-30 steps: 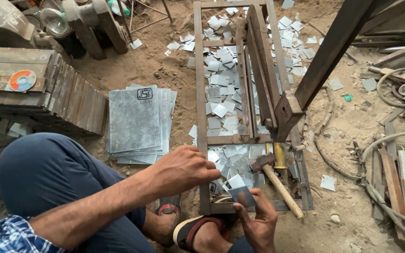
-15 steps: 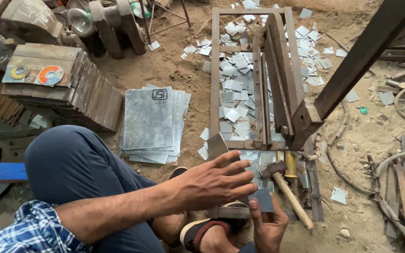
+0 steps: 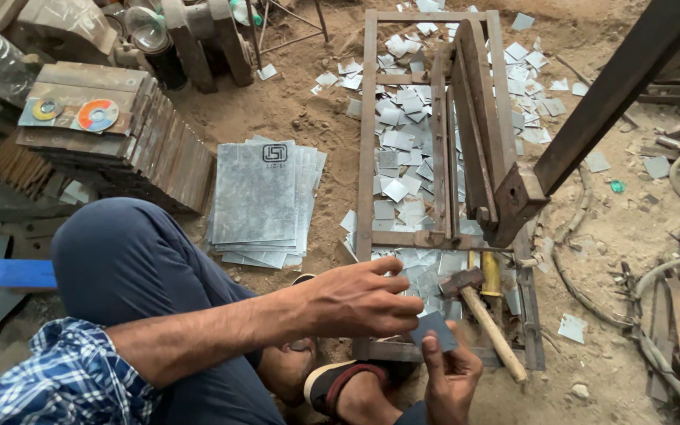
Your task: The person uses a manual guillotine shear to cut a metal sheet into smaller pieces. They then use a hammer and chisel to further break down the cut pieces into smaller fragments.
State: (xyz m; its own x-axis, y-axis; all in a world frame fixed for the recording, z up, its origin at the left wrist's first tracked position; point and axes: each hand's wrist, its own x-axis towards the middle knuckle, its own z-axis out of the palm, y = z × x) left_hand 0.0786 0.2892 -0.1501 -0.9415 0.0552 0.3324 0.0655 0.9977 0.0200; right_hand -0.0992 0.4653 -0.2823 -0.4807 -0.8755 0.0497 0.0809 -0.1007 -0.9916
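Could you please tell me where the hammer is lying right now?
In the head view, the hammer lies on the ground at lower right, inside the near end of the metal frame, just right of the right hand and its small metal piece.

A dark square stamped mark (image 3: 275, 153) sits near the top edge of the uppermost grey metal sheet in the stack on the sandy ground. Two round discs, one yellowish (image 3: 47, 109), one orange and blue (image 3: 97, 115), lie on the stacked plates at left.
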